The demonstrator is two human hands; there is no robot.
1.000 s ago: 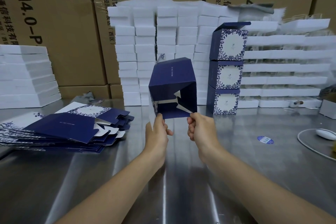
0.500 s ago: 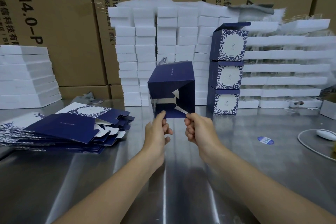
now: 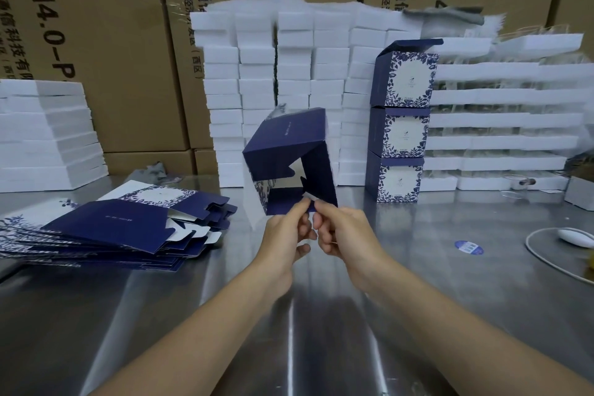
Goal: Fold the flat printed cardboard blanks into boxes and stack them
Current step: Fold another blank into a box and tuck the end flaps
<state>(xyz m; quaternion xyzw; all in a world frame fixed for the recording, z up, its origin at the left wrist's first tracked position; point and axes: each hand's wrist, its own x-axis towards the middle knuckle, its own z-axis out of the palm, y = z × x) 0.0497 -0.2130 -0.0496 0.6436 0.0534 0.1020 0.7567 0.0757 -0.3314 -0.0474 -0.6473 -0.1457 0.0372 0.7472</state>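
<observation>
glossy navy card, crisp creases: the half-formed box hangs tilted above the steel table, open bottom toward the camera. left hand and right hand meet just beneath it, fingertips pinching its bottom flaps. flat blanks lie fanned left; finished boxes stack behind-right.

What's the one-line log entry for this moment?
step: folding box end | left hand: pinches its edge | right hand: pinches white tab | stack: three boxes | blanks: piled left
</observation>
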